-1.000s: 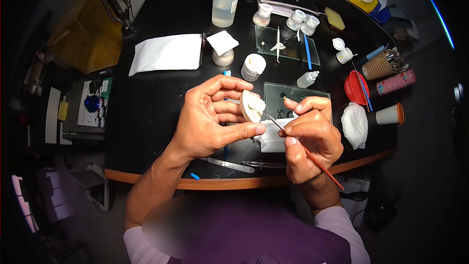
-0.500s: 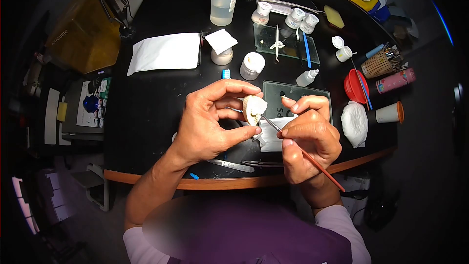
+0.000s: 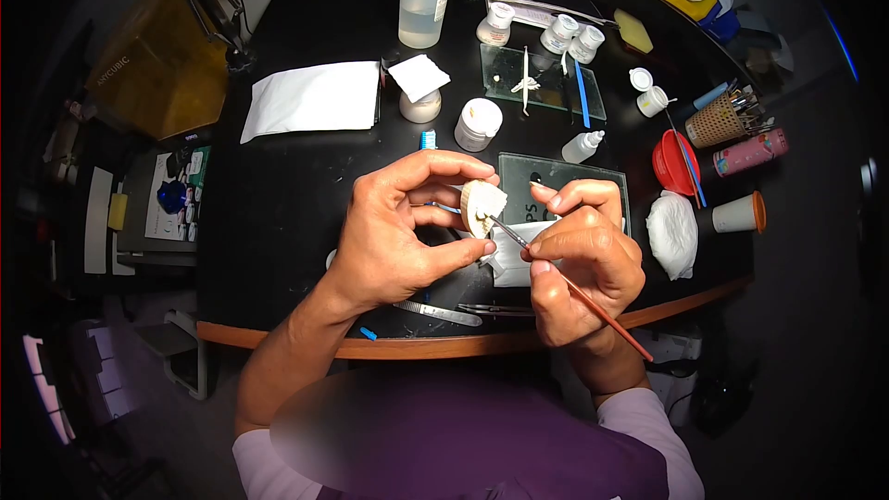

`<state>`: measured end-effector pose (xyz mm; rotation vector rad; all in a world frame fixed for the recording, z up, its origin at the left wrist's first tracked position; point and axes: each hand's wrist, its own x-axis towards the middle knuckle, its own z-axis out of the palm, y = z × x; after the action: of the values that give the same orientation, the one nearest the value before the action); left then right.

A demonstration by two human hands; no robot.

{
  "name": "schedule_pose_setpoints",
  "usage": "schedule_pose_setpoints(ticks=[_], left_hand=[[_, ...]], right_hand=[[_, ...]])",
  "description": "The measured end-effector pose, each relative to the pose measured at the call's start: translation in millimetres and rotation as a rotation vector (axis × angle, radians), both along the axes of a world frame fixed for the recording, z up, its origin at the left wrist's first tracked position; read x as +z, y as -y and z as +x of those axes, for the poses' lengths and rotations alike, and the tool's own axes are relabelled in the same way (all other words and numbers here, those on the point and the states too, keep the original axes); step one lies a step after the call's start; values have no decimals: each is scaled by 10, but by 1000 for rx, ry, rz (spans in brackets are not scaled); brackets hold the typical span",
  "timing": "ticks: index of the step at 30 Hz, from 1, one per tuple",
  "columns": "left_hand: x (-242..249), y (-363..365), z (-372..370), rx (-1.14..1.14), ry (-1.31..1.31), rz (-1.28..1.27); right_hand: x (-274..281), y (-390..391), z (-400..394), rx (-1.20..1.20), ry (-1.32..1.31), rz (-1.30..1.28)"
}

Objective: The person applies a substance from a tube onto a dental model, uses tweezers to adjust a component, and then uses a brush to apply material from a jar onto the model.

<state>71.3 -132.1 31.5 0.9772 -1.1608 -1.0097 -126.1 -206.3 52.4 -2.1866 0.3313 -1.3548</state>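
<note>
My left hand (image 3: pixel 394 236) holds a small cream-coloured dental model (image 3: pixel 472 206) by its edges, between the thumb below and the fingers above. Its whitish worked side faces right. In my right hand (image 3: pixel 593 264) is a fine paintbrush (image 3: pixel 619 328) with a reddish-brown handle, gripped like a pen. The brush tip meets the model's right side, and whether it carries any material is too small to tell. Under and behind the hands lie a folded white tissue (image 3: pixel 519 266) and a glass slab (image 3: pixel 567 172), both partly covered.
Near the table's wooden front edge (image 3: pixel 444 348) lies a metal instrument (image 3: pixel 437 314). Behind the hands stand a white jar (image 3: pixel 478 126), a dropper bottle (image 3: pixel 582 147) and a large liquid bottle (image 3: pixel 424 14). A red bowl (image 3: pixel 673 165), cotton wad (image 3: pixel 671 236) and paper cup (image 3: pixel 734 216) stand right.
My right hand and the paintbrush have shifted very slightly up and left, with the tip still at the model. My left hand and the model look unmoved.
</note>
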Motion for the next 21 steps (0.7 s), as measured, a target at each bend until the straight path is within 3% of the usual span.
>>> schedule_pose_setpoints(ticks=[21], left_hand=[[3,2,-1,3,-8,-9]], right_hand=[[8,1,-5,-3,-19,-23]])
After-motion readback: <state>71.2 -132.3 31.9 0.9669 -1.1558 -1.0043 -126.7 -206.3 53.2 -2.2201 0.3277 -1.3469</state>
